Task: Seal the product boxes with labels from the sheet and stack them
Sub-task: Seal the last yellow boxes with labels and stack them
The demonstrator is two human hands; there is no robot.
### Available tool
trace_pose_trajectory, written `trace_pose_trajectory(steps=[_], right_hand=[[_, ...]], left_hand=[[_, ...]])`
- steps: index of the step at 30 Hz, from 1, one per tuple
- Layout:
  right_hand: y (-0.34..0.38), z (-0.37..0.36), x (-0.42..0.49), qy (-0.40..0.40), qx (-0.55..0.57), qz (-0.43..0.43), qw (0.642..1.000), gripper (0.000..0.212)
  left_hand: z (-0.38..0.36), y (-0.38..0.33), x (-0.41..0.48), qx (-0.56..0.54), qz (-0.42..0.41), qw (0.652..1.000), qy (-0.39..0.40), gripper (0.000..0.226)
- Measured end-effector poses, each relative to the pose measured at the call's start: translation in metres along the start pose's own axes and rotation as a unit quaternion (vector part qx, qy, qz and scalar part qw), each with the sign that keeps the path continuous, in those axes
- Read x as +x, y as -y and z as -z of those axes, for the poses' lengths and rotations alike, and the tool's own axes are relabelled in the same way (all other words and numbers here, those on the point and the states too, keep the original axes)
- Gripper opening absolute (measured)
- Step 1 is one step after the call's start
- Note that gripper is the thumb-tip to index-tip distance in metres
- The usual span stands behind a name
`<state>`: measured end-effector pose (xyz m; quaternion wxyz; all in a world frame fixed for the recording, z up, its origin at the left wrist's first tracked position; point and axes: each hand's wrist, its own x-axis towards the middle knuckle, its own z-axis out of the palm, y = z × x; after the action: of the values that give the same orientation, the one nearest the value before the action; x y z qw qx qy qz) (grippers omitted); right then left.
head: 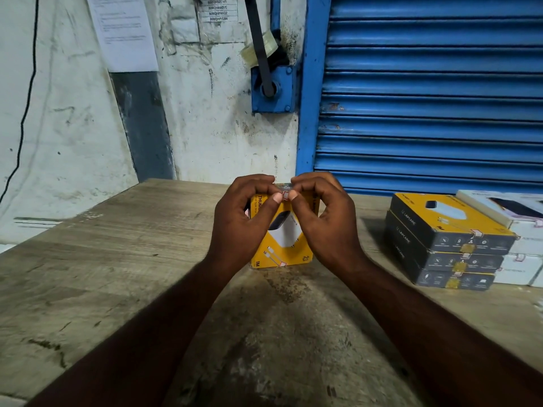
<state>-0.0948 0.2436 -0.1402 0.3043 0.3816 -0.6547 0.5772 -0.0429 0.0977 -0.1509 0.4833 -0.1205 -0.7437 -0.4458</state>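
The left hand (244, 218) and right hand (323, 218) grip the top of an upright yellow cardboard product box (282, 248) on the worn wooden surface (117, 259), thumbs pressing a small white label (285, 195). To the right of the right hand stands a stack of three yellow-black boxes (446, 242).

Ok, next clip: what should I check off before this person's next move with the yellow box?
1. Box steady: the yellow box stands on edge on the table, with the left hand and right hand gripping its top: ok.
2. Top label: it sits under both thumbs at the top edge, but whether it is fully stuck down: cannot tell.
3. Lower label: visible at the box's bottom edge: ok.
4. Stack: three boxes on the right, top face bare: ok.
5. Label sheet: not in view: cannot tell.
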Motion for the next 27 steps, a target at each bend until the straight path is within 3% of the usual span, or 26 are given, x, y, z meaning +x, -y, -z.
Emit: trace_pose_trajectory(steps=[6,11,18,27], right_hand=[[0.0020,-0.0007,-0.0012,-0.003,-0.002,0.003,1.000,0.010],[0.0042,-0.0008,-0.0027,0.003,0.035,-0.039,0.999,0.027],[-0.0004,-0.0008,-0.0004,-0.008,0.006,-0.012,1.000,0.009],[-0.0002,-0.0009,0.0007,-0.008,0.011,-0.033,0.999,0.004]], left_hand=[[-0.0010,-0.0003,0.0007,0.022,0.001,1.000,-0.002,0.009],[-0.0012,-0.0011,0.0015,0.030,0.018,0.999,0.002,0.006],[-0.0031,0.0019,0.0008,-0.006,0.027,1.000,-0.005,0.008],[-0.0030,0.0025,0.0001,-0.018,0.025,1.000,-0.001,0.010]])
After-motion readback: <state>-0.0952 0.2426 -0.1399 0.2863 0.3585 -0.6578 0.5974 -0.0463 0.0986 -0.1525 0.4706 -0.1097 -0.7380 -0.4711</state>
